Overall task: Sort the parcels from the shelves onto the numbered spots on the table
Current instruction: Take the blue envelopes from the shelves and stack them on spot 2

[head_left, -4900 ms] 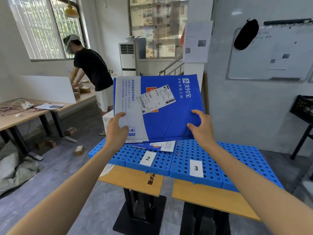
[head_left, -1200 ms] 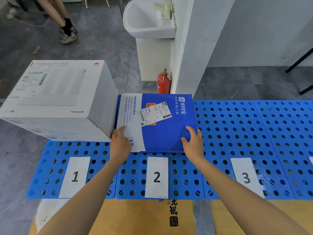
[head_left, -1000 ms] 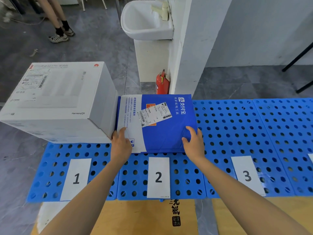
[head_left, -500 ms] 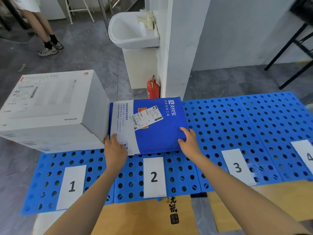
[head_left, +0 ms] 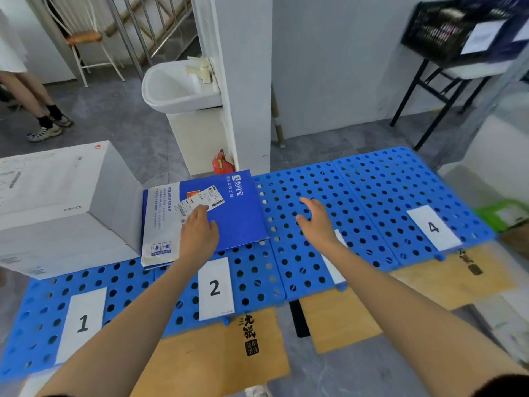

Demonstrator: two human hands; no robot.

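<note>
Reference item: label 2 (head_left: pixel 215 287), a white card printed "2". It lies on the blue perforated panels (head_left: pixel 372 190) that cover the wooden table (head_left: pixel 214 356).

1. Blue mailer (head_left: pixel 239 216): lies flat on the panels directly beyond label 2, with its near edge just past the card's far edge. A white shipping sticker is on its upper face.
2. White box (head_left: pixel 57 202): stands beyond and left of label 2, behind label 1 (head_left: pixel 83 322). Its right side is touching or just beside the mailer's left edge; which of the 2 cannot be told.
3. Left hand (head_left: pixel 199 232): beyond label 2, resting palm-down on the mailer. The fingers are straight, with the fingertips over the sticker. It grips nothing.
4. Right hand (head_left: pixel 315 222): beyond and right of label 2, over bare panel and apart from the mailer's right edge. The fingers are spread and relaxed and hold nothing. Contact with the panel cannot be told.
5. The card right of label 2 is mostly hidden beneath the right forearm, and its numeral is not readable. Label 4 (head_left: pixel 433 227) lies farther right.
6. Off the table, beyond label 2: a white sink (head_left: pixel 177 87) against a white column and a red fire extinguisher (head_left: pixel 221 164) on the floor. Far beyond and right is a black crate (head_left: pixel 446 27). Far beyond and left are another person's legs (head_left: pixel 37 110).
</note>
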